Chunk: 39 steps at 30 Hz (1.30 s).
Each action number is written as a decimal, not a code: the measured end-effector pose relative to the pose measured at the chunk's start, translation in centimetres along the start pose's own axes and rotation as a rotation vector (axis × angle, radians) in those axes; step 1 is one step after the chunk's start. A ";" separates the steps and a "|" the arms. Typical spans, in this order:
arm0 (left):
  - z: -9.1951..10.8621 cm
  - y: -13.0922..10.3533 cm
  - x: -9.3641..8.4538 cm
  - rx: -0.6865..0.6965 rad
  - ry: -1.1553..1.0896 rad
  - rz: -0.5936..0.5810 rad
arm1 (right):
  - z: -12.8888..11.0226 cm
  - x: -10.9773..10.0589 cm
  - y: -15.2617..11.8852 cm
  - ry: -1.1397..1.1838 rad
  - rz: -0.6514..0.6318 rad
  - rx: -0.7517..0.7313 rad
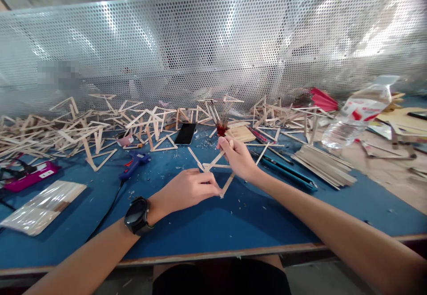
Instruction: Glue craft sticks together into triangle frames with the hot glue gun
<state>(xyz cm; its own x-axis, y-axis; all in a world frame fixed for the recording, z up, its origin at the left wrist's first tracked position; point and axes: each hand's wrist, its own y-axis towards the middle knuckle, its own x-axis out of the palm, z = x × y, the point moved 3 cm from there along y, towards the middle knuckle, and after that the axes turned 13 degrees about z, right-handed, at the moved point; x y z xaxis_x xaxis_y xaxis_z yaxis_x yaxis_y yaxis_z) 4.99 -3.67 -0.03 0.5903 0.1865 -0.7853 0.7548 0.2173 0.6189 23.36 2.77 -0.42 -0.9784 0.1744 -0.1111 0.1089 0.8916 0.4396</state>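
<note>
Near the middle of the blue table, my left hand (pixel 188 189) has its fingers pressed together at the lower corner of a thin wooden-stick frame (pixel 228 184). A dark watch is on that wrist. Up and to the right, my right hand (pixel 237 157) pinches the upper end of a wooden stick (pixel 215 160), which slants down left to a joint with other sticks. Part of the frame is hidden behind the right hand. A blue glue gun (pixel 135 162) lies left of the hands.
Many joined sticks (pixel 155 124) lie along a perforated metal screen (pixel 213 50). A phone (pixel 186 133), a cutter (pixel 288 172), loose sticks (pixel 323 166) and a plastic bottle (pixel 358 110) surround the work area. At left are a pink power strip (pixel 31 176) and a plastic packet (pixel 45 206).
</note>
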 end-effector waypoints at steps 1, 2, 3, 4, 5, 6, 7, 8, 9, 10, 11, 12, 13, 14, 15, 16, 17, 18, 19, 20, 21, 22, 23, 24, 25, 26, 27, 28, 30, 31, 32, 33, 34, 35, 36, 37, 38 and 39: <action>0.0 0.0 -0.1 0.007 0.006 0.017 | -0.1 0.0 0.0 0.001 -0.002 0.000; 0.1 0.0 -0.2 0.014 0.012 0.030 | -0.1 0.0 -0.1 0.002 -0.004 -0.001; 0.1 0.0 -0.2 0.020 0.017 0.038 | -0.1 0.0 -0.1 0.002 -0.006 -0.002; 0.2 0.0 -0.3 0.025 0.015 0.040 | -0.2 0.0 -0.1 0.001 -0.006 -0.003; 0.2 0.1 -0.3 0.027 0.008 0.039 | -0.2 0.0 -0.1 0.000 -0.006 -0.002; 0.3 0.1 -0.3 0.024 -0.005 0.038 | -0.2 0.0 -0.1 -0.002 -0.005 -0.002; 0.3 0.1 -0.3 0.014 -0.020 0.033 | -0.1 0.0 -0.1 -0.004 -0.005 -0.002; 0.2 0.1 -0.3 0.000 -0.033 0.026 | -0.1 0.0 -0.1 -0.007 -0.006 -0.002; 0.2 0.0 -0.2 -0.015 -0.045 0.016 | -0.1 0.0 -0.1 -0.009 -0.008 -0.002; 0.1 0.0 -0.1 -0.031 -0.054 0.007 | -0.1 0.0 -0.1 -0.011 -0.010 -0.003; 0.0 -0.1 0.0 -0.049 -0.062 -0.002 | -0.1 -0.1 -0.1 -0.015 -0.012 -0.005; -0.1 -0.1 0.1 -0.070 -0.068 -0.013 | -0.1 -0.1 0.0 -0.021 -0.012 -0.007; -0.1 -0.1 0.2 -0.094 -0.073 -0.023 | -0.1 -0.1 0.0 -0.027 -0.009 -0.009; -0.2 -0.2 0.2 -0.120 -0.077 -0.033 | -0.1 -0.1 0.0 -0.034 -0.005 -0.012; -0.3 -0.2 0.3 -0.146 -0.075 -0.047 | -0.2 -0.2 0.0 -0.041 -0.002 -0.015; -0.3 -0.2 0.3 -0.167 -0.070 -0.061 | -0.2 -0.2 0.0 -0.045 0.002 -0.018; -0.3 -0.2 0.3 -0.181 -0.061 -0.078 | -0.2 -0.2 0.1 -0.047 0.003 -0.022; -0.3 -0.2 0.4 -0.187 -0.052 -0.094 | -0.3 -0.2 0.1 -0.050 0.002 -0.027; -0.3 -0.2 0.4 -0.189 -0.043 -0.111 | -0.3 -0.2 0.0 -0.051 -0.002 -0.031; -0.4 -0.2 0.4 -0.185 -0.036 -0.126 | -0.3 -0.1 0.0 -0.052 -0.007 -0.034; -0.4 -0.2 0.4 -0.177 -0.027 -0.136 | -0.4 -0.1 0.0 -0.052 -0.010 -0.036; -0.4 -0.2 0.5 -0.164 -0.016 -0.138 | -0.4 -0.1 0.0 -0.051 -0.012 -0.036; -0.4 -0.2 0.4 -0.146 -0.003 -0.134 | -0.4 -0.1 0.0 -0.051 -0.012 -0.035; -0.5 -0.2 0.4 -0.127 0.008 -0.122 | -0.4 -0.1 0.0 -0.049 -0.011 -0.033; -0.4 -0.2 0.4 -0.106 0.019 -0.106 | -0.4 -0.1 0.0 -0.047 -0.010 -0.030; -0.4 -0.2 0.3 -0.087 0.027 -0.088 | -0.4 -0.1 0.0 -0.046 -0.011 -0.026; -0.4 -0.2 0.2 -0.068 0.033 -0.071 | -0.3 -0.1 0.0 -0.044 -0.012 -0.020; -0.3 -0.1 0.2 -0.049 0.036 -0.058 | -0.3 -0.1 0.0 -0.041 -0.014 -0.015; -0.2 -0.1 0.1 -0.019 0.041 -0.041 | -0.2 0.0 0.0 -0.033 -0.018 -0.004; -0.1 -0.1 0.1 -0.011 0.039 -0.040 | -0.2 0.0 0.0 -0.028 -0.017 0.000; -0.1 -0.1 0.2 -0.010 0.035 -0.043 | -0.2 0.0 0.0 -0.023 -0.017 0.003; -0.1 -0.1 0.2 -0.015 0.031 -0.051 | -0.1 0.0 0.1 -0.019 -0.018 0.004; -0.1 -0.1 0.2 -0.025 0.028 -0.061 | -0.1 0.0 0.1 -0.018 -0.018 0.004; -0.1 -0.1 0.3 -0.036 0.026 -0.072 | 0.0 0.0 0.1 -0.018 -0.017 0.003; -0.1 -0.1 0.4 -0.046 0.025 -0.082 | 0.0 0.0 0.1 -0.020 -0.016 0.001; -0.1 0.0 0.4 -0.055 0.026 -0.092 | 0.0 0.0 0.1 -0.021 -0.016 -0.002; -0.1 0.0 0.4 -0.062 0.028 -0.100 | 0.1 0.0 0.1 -0.022 -0.016 -0.006; -0.1 0.0 0.5 -0.063 0.030 -0.109 | 0.1 0.0 0.0 -0.022 -0.018 -0.009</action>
<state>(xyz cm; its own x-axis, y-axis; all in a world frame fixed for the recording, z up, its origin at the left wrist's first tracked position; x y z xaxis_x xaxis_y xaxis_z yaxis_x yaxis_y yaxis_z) 5.24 -3.49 -0.42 0.4963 0.1872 -0.8477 0.7939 0.2973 0.5304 23.39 2.84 -0.48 -0.9760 0.1675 -0.1390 0.0895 0.8909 0.4453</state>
